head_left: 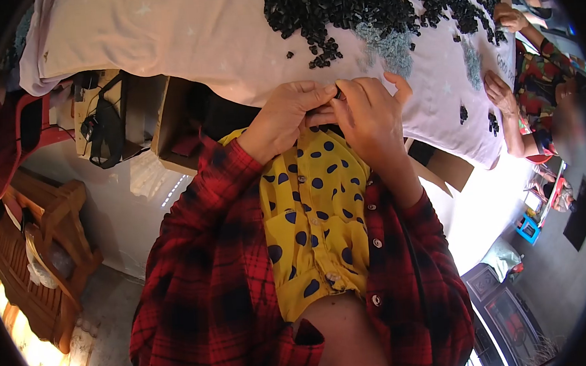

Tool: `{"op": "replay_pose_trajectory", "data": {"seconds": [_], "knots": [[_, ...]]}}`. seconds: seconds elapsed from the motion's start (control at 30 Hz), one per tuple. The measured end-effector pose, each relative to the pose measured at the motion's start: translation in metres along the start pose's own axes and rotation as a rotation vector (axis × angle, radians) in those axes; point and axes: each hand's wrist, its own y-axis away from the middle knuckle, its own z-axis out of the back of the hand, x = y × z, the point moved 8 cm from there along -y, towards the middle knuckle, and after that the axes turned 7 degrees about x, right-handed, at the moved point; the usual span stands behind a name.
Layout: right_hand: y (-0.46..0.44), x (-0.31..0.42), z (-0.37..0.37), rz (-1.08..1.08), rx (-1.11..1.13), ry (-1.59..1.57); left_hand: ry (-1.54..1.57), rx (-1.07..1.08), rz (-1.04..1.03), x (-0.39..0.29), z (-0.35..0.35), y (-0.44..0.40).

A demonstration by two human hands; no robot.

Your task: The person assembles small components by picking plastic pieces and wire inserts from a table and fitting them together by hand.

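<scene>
My left hand [289, 112] and my right hand [374, 113] meet in front of my chest at the near edge of a cloth-covered table [195, 43]. Their fingertips pinch together around a small black plastic piece [338, 93], mostly hidden by the fingers. My right little finger sticks out. Beyond them, a big heap of small black plastic pieces [362, 5] spreads over the pale pink cloth. A patch of tiny grey-blue parts [389, 46] lies against the heap's near side.
At right, a co-worker's hands [501, 93] rest by the table's edge, near small clusters of black pieces [493, 123]. Open cardboard boxes [170, 120] stand under the table. A wooden chair [46, 248] and a red chair [31, 126] are at left.
</scene>
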Motion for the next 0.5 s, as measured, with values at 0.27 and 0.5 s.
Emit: {"op": "replay_pose_trajectory", "data": {"seconds": [0.27,0.5], "knots": [[-0.002,-0.014,0.004,-0.073,-0.011,-0.112,0.07,-0.028,-0.114,-0.029,0.012,0.006],[0.006,-0.025,-0.008,-0.126,-0.033,-0.222,0.261,0.12,-0.181,-0.049,0.018,0.011]]}}
